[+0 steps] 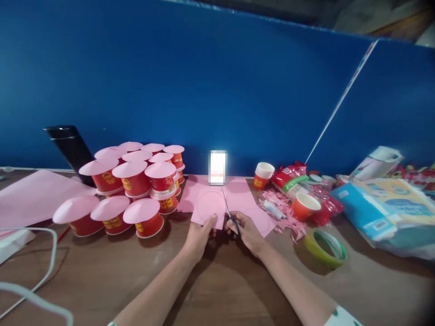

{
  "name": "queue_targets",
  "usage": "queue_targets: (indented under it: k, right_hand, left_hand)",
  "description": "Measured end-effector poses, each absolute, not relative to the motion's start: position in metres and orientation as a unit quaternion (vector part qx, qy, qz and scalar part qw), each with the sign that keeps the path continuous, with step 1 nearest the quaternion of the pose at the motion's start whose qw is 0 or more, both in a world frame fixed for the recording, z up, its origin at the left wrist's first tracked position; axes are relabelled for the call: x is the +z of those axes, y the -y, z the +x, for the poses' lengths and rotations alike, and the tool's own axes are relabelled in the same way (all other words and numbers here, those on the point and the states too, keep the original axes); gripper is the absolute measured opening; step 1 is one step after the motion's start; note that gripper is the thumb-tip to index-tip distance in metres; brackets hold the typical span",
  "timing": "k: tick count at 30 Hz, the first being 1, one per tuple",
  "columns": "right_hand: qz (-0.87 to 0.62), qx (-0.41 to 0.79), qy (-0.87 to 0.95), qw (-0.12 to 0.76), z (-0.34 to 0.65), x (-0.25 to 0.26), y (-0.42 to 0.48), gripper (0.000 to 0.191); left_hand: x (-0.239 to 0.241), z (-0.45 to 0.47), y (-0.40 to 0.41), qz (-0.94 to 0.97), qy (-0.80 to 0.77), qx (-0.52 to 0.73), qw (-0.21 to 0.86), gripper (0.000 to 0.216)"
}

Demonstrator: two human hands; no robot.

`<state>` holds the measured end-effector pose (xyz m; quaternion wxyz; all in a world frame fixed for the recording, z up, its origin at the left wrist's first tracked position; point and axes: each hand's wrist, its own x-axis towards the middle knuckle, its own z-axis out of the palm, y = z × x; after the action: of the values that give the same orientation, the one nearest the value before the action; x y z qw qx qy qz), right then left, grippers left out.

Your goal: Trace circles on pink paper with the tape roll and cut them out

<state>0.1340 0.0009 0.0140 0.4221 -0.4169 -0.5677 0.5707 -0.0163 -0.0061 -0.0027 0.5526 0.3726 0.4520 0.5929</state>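
Note:
My left hand pinches the lower edge of a pink paper sheet, thumb on top. A circle is drawn on that sheet. Closed around the dark handles of a pair of scissors is my right hand. The scissors' blades point away from me, at the right edge of the sheet beside the drawn circle. Beneath lie more pink sheets, one at the right with another drawn circle. To the left stand several red paper cups topped with pink paper discs, some stacked.
A lit phone leans against the blue partition. Rightward are stacked cups, pink scraps, a single cup, a tape roll and a blue package. A black bottle and white cables are left.

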Motion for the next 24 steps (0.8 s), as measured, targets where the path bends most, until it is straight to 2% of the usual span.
queue_targets:
  k: [24]
  right_hand:
    - [-0.419,0.563,0.572,0.424,0.1336,0.0128,-0.0011,0.043]
  left_hand:
    - [-0.0029,-0.0168,0.0066,0.357,-0.443,0.602,0.560,0.032]
